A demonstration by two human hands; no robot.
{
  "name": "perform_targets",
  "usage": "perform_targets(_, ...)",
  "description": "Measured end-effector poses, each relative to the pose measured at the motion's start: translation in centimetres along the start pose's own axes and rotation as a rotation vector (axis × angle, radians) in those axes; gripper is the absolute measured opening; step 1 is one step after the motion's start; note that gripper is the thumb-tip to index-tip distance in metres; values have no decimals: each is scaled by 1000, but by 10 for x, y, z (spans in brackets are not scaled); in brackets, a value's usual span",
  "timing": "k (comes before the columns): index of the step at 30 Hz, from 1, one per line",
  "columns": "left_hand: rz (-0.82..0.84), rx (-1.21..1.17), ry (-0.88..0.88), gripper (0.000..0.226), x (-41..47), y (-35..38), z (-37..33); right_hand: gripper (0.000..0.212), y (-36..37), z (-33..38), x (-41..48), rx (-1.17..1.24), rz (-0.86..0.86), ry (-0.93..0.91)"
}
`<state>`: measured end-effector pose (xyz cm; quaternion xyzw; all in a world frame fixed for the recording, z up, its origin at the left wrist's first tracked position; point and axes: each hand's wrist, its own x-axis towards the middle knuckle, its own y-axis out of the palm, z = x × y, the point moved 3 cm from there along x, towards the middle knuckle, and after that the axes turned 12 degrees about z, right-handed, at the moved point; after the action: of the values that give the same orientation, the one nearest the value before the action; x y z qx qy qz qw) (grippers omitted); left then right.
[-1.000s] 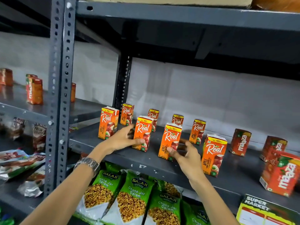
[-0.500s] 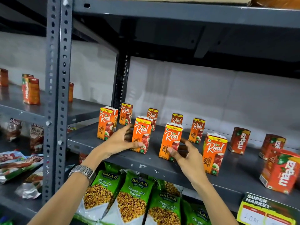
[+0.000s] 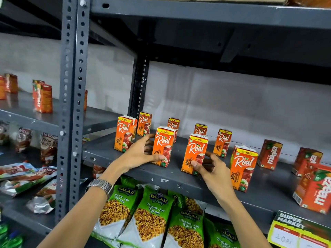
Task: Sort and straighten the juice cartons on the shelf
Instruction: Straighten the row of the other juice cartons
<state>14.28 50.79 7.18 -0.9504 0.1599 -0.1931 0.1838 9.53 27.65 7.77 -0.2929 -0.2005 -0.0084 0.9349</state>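
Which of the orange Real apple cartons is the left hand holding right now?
The left hand holds the front-row Real carton, second from the left. The carton left of it stands untouched, and the right hand holds its right-hand neighbour.

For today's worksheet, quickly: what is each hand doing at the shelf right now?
Left hand: closed around a Real carton standing on the shelf.
Right hand: gripping the next Real carton, thumb on its front.

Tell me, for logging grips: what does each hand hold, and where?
Left hand grips a Real carton low on its sides; right hand grips another near its base.
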Motion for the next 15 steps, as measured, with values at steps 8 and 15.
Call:
perform_targets(8, 25, 16, -34, 104, -1, -1, -2, 51, 0, 4, -2, 40, 1, 14)
perform_targets(15, 41, 35, -55, 109, 1, -2, 1, 55, 1, 1, 0, -14, 83, 30)
